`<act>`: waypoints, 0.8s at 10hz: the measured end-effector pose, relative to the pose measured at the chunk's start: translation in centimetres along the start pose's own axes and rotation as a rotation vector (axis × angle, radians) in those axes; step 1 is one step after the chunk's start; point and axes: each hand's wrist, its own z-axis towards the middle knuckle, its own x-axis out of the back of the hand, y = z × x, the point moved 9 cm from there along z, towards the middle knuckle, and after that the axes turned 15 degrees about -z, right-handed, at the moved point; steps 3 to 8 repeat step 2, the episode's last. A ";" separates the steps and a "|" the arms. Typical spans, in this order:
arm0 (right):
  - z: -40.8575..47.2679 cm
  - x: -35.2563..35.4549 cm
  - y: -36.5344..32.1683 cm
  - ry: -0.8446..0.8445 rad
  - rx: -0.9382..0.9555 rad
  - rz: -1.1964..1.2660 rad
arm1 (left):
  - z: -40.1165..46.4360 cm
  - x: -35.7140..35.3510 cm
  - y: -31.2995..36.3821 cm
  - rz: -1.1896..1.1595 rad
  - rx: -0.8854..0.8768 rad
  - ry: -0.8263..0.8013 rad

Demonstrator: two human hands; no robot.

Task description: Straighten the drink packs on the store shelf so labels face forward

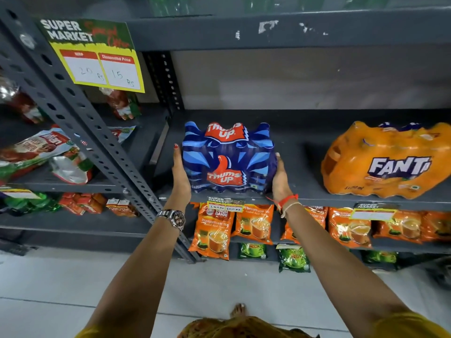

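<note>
The grey metal shelf point(305, 152) carries both drink packs near its front edge. To your right, well apart from your hands, the orange Fanta pack point(388, 162) sits tilted and skewed, its label angled off, so that one looks left to do. The blue Thums Up pack point(229, 158) stands upright with its label facing you, nearly squared. Your left hand point(180, 174) and right hand point(280, 178) press flat against its two sides, each grip open-palmed, clamping the pack between them rather than curling around it.
</note>
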 end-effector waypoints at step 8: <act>-3.7 2.9 -5.3 0.187 0.435 -0.398 | -3.3 0.7 3.0 0.124 -0.347 0.267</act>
